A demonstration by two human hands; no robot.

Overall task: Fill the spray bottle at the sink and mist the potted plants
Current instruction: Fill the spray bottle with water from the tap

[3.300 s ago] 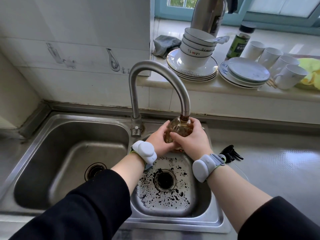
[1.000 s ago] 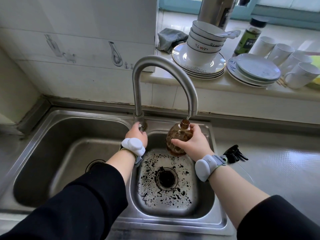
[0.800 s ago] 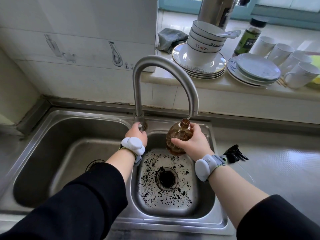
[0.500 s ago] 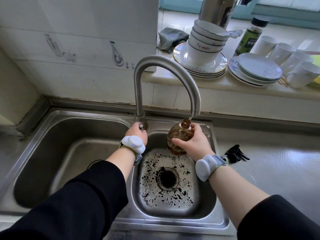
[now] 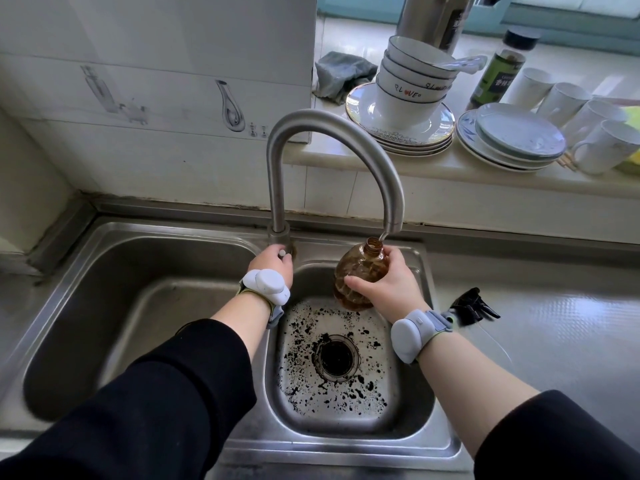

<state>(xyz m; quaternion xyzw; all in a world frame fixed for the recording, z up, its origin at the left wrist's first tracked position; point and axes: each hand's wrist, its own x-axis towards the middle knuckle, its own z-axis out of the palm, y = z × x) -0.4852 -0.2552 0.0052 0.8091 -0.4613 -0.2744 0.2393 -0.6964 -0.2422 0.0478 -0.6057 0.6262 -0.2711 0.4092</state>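
Note:
My right hand (image 5: pixel 384 284) grips an amber, round-bodied spray bottle (image 5: pixel 360 268) with its cap off, held upright over the small right basin (image 5: pixel 408 403). The bottle's open neck sits just under the outlet of the curved steel faucet (image 5: pixel 332 140), and a thin stream of water runs into it. My left hand (image 5: pixel 272 263) is closed on the small faucet handle (image 5: pixel 283 252) at the faucet's base. The black spray head (image 5: pixel 472 306) with its thin clear tube lies on the counter to the right of the sink, partly behind my right wrist.
A larger basin (image 5: pixel 131 306) lies to the left. The ledge behind holds stacked bowls on plates (image 5: pixel 412 95), a pile of plates (image 5: pixel 516 138), white mugs (image 5: pixel 595 133), a green bottle (image 5: pixel 498 71), a steel flask (image 5: pixel 433 19) and a grey cloth (image 5: pixel 343 74).
About three seconds ago both hands held the bottle against the spout; my left hand has since moved to the faucet handle. Over the last second the hands and bottle have stayed put.

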